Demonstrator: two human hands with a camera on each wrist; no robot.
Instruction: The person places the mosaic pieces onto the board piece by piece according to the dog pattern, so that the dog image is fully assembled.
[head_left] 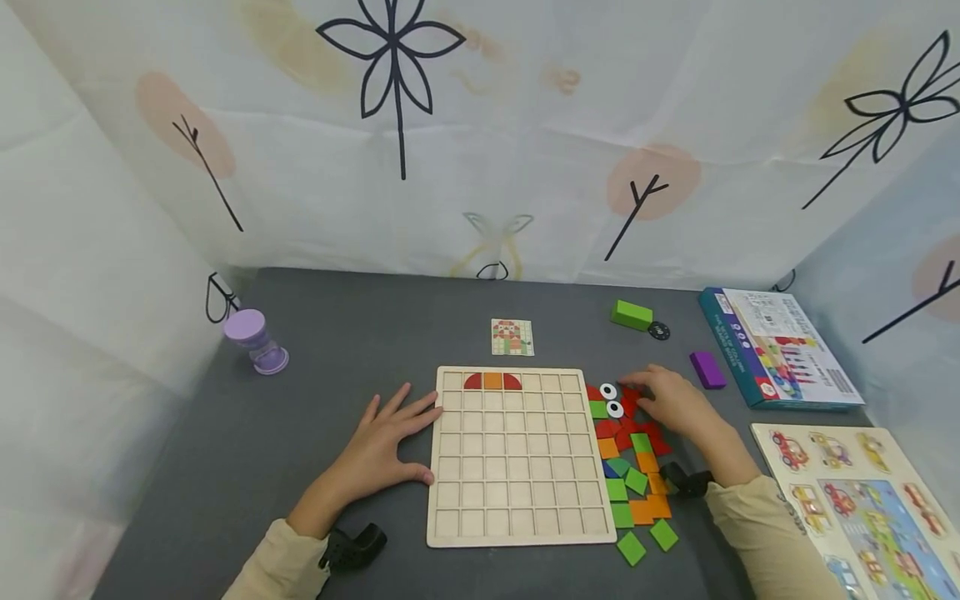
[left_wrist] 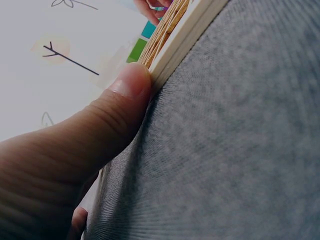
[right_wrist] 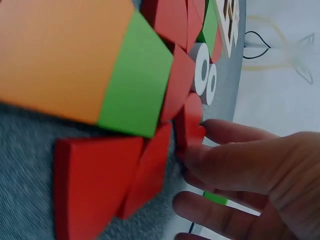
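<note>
"What place is this?"
"A play corner; a grey table (head_left: 360, 342) has flowery sheets (head_left: 517, 125) round 3 sides; a puzzle (head_left: 862, 508) and blocks (head_left: 622, 516) lie there; home or not, I can't tell."

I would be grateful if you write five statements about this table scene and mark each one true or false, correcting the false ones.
1. The left hand touches the pale wooden grid board. True.
2. Three blue pieces lie in the board's top row. False: an orange square piece lies there between two red quarter-circle pieces.
3. The right hand touches a flat red piece. True.
4. A purple hourglass stands right of the board. False: the purple hourglass stands left of it.
5. A small printed card lies beyond the board's far edge. True.
</note>
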